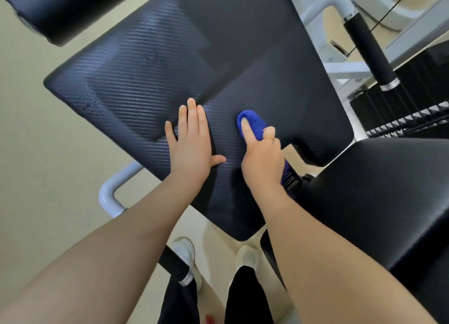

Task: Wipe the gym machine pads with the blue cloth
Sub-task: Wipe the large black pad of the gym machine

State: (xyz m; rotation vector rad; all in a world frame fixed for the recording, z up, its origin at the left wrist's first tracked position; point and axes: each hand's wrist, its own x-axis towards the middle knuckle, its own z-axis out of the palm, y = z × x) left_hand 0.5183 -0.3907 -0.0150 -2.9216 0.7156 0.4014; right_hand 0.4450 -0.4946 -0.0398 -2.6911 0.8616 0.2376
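Observation:
A large black textured pad of the gym machine fills the middle of the head view, with damp streaks and droplets on its left part. My left hand lies flat on the pad's near part, fingers together, holding nothing. My right hand is closed around a bunched blue cloth and presses it onto the pad with the index finger stretched over it. A dark blue object with a label shows under that hand; I cannot tell what it is.
A second black pad sits at the right, a roller pad at the top left. White frame tubes and a black grip handle flank the pad. A weight stack stands at the right. My shoes are on the beige floor.

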